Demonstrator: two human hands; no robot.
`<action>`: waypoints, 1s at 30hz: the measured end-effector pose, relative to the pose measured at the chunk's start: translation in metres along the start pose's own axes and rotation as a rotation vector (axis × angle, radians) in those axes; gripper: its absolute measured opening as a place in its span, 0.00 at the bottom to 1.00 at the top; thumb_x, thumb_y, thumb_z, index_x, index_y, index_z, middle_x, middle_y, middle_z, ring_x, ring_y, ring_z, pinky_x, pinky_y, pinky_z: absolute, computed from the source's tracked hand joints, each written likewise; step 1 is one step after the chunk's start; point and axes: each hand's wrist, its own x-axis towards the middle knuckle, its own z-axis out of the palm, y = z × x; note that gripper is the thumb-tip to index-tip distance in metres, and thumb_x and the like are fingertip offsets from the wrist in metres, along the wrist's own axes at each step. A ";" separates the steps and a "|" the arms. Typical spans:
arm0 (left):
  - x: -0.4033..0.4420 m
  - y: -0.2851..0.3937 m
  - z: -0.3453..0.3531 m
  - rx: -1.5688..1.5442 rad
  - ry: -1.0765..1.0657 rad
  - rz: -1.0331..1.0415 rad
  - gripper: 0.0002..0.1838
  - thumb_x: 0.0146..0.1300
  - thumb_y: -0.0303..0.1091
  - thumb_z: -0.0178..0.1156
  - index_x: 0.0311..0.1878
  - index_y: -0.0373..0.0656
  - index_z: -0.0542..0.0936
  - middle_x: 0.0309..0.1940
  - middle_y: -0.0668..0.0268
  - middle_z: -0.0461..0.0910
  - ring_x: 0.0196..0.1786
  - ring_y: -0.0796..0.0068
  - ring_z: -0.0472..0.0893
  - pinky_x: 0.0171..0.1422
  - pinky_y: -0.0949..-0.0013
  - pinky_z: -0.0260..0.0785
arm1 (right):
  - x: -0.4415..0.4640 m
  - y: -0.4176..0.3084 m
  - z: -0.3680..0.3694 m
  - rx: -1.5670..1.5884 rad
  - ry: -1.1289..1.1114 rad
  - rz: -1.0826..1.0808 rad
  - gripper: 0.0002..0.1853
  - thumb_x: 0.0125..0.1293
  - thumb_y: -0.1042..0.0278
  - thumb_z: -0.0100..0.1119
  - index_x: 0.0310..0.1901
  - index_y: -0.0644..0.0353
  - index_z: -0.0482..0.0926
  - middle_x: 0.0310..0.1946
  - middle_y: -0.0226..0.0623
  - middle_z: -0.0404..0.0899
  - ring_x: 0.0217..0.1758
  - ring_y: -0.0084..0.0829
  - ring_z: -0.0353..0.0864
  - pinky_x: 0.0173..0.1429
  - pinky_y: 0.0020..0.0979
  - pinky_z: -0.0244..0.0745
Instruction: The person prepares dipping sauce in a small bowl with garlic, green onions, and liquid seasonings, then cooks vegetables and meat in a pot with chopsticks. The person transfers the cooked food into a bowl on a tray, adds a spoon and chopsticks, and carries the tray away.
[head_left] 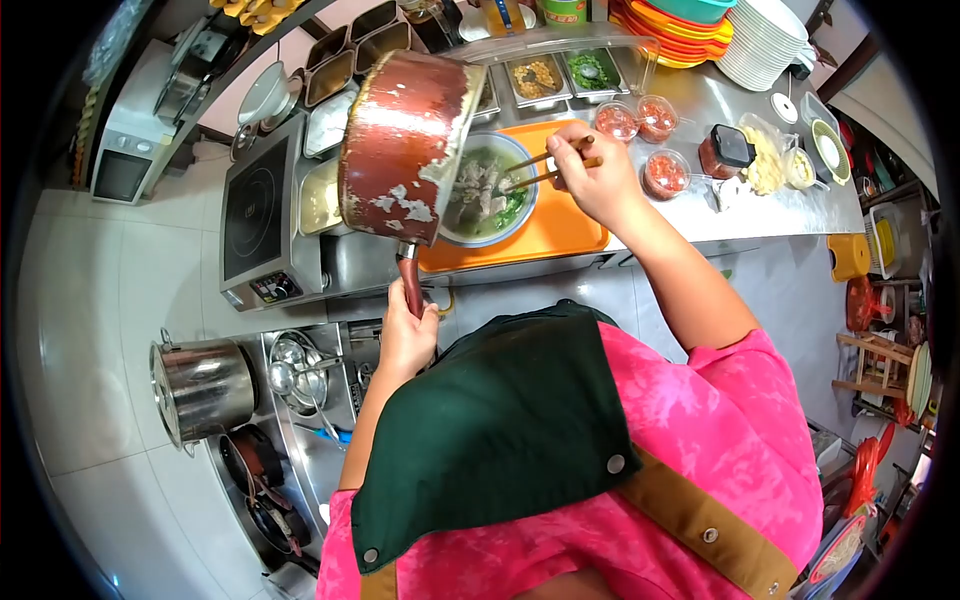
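My left hand (408,335) is wrapped round the handle of a worn red saucepan (400,145), which is tipped on its side at the left edge of a bowl. In my right hand (595,180) is a pair of wooden chopsticks (540,178), their tips over the bowl's contents. The bowl (530,205) holds broth, pieces of meat and green leaves. It rests on an orange tray (575,228) on the steel counter. The saucepan hides the bowl's left side, and the inside of the pan is out of sight.
An induction cooker (262,205) stands left of the saucepan. Behind the bowl are trays of chopped greens (592,72) and a yellowish ingredient (537,80). Tubs of red food (665,173), a black-lidded jar (727,152) and stacked plates (765,45) are at the right.
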 end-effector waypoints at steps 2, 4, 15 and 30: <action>0.001 0.000 -0.001 -0.125 0.005 -0.009 0.23 0.54 0.27 0.57 0.53 0.40 0.63 0.27 0.61 0.73 0.29 0.68 0.75 0.37 0.68 0.68 | -0.003 -0.002 0.001 -0.103 -0.037 -0.080 0.09 0.61 0.67 0.53 0.31 0.64 0.76 0.17 0.42 0.75 0.19 0.29 0.76 0.25 0.26 0.68; 0.002 -0.004 -0.002 -0.218 0.001 0.002 0.22 0.54 0.24 0.55 0.53 0.39 0.63 0.26 0.67 0.70 0.26 0.77 0.71 0.31 0.74 0.64 | -0.003 0.008 0.005 -0.125 -0.093 -0.073 0.09 0.61 0.66 0.53 0.30 0.64 0.76 0.17 0.42 0.75 0.19 0.29 0.76 0.25 0.26 0.68; -0.003 0.011 -0.010 -0.545 -0.049 -0.107 0.21 0.56 0.21 0.52 0.53 0.38 0.61 0.23 0.70 0.67 0.16 0.85 0.66 0.17 0.79 0.60 | 0.029 -0.014 0.032 0.569 -0.105 0.187 0.11 0.65 0.65 0.47 0.43 0.62 0.71 0.32 0.36 0.72 0.22 0.27 0.79 0.23 0.21 0.74; 0.003 0.006 0.000 -0.557 -0.093 -0.074 0.22 0.55 0.22 0.53 0.54 0.37 0.61 0.24 0.70 0.68 0.17 0.84 0.66 0.19 0.79 0.59 | 0.035 0.012 0.059 0.652 -0.132 0.464 0.12 0.66 0.62 0.45 0.38 0.64 0.70 0.29 0.39 0.74 0.21 0.32 0.79 0.24 0.26 0.77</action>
